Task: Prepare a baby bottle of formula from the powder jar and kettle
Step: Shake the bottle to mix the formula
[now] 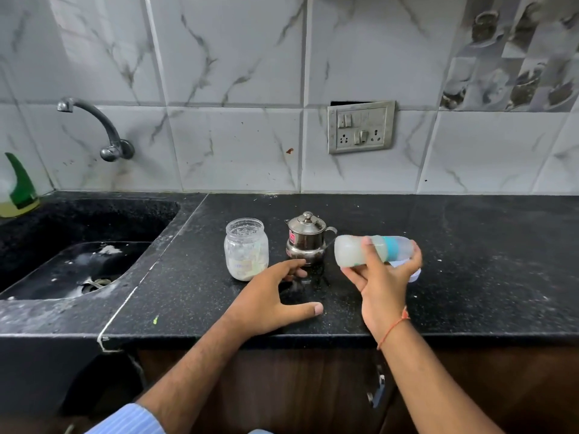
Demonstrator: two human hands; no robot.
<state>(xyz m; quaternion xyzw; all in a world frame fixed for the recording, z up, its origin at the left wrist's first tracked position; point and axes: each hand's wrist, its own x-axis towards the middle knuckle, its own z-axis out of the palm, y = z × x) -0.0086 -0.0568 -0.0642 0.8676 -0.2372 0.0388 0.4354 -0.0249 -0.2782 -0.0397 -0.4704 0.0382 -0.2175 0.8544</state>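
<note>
My right hand [383, 274] grips the baby bottle [351, 250], held on its side above the counter, blurred, with milky liquid inside and a teal ring near its right end. A small steel kettle [305, 241] with its lid on stands just left of the bottle. The clear powder jar [246, 249] stands open to the kettle's left, with white powder in its lower part. My left hand [275, 297] rests on the black counter [470, 261] in front of jar and kettle, fingers spread, holding nothing.
A black sink [78, 264] lies at the left, with a wall tap [103, 126] above it and a green-topped soap bottle [18, 189] in the far left corner. A switch-and-socket plate [361, 126] sits on the tiled wall. A white lid-like object [415, 275] peeks from behind my right hand.
</note>
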